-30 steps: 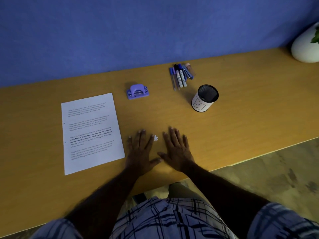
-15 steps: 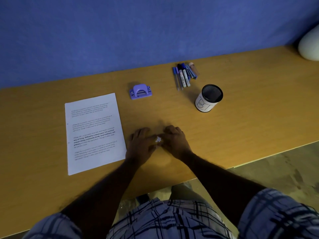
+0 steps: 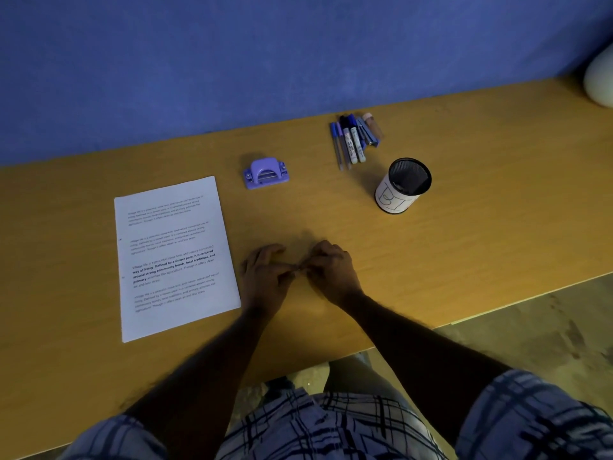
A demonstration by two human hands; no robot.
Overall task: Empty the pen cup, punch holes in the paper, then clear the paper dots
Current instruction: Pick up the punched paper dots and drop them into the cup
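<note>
Long orange-brown wooden desk (image 3: 497,200), running left to right. Behind it, meeting its far edge, plain blue wall (image 3: 232,61). At far right end of desk, near wall, pale rounded object (image 3: 601,78), cut off by frame edge; kind unclear. Beyond near edge of desk, mottled brownish floor (image 3: 537,330).

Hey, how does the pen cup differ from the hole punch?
The pen cup is a tall black mesh cylinder wrapped in a white label; the hole punch is low, squat and purple. The pen cup stands right of the pens, the hole punch left of them. Both sit untouched on the desk.
</note>
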